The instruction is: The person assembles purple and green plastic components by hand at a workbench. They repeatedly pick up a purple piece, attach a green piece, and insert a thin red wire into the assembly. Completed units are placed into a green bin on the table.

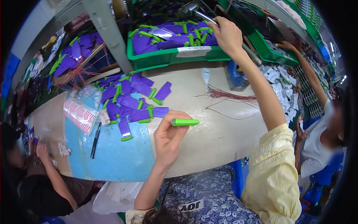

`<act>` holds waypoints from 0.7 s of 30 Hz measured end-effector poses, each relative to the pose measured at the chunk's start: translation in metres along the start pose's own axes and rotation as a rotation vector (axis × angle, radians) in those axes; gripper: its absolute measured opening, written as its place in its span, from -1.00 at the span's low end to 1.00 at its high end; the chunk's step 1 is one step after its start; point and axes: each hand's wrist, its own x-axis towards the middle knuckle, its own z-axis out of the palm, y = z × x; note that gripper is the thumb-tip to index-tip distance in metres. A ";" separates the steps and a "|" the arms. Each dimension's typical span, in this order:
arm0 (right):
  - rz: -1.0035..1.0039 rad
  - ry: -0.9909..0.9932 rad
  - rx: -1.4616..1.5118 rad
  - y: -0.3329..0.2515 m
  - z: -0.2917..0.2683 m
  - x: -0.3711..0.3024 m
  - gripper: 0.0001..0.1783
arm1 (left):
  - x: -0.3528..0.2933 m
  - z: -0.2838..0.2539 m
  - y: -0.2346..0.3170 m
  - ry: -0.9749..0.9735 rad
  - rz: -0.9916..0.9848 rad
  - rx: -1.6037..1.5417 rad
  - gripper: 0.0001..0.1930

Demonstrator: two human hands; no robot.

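Observation:
My left hand [166, 143] is raised above the middle of the table, its fingers pinched round a bright green rounded bar [185, 122] held level. A purple flat piece shows just behind the fingers; whether it joins the green bar, I cannot tell. At the far side, my right hand [228, 35] is wrapped round the metal handle of a hammer [204, 16], its head up over the crate. Left of my left hand lies a loose pile of purple flat pieces [130, 102] with green bars on their ends. Similar pieces fill the green crate [153, 61] at the back.
Beyond my left hand are a bundle of thin brown wires [231, 95], a small white bottle [206, 75] and a blue container [236, 76]. A black pen [96, 141] and a striped packet [80, 115] lie left. Silvery parts [285, 89] are heaped right. Co-workers sit on both sides.

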 end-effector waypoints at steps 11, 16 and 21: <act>0.024 -0.291 -0.121 -0.007 0.086 0.050 -0.63 | 0.071 -0.094 0.108 0.581 0.228 0.603 -0.81; -0.040 -0.166 0.039 -0.004 0.101 0.049 -0.68 | 0.209 -0.231 0.210 0.653 0.061 1.063 -0.62; -0.112 -0.014 0.083 0.003 0.075 0.040 -0.79 | 0.182 -0.252 0.206 0.776 0.539 1.765 -0.67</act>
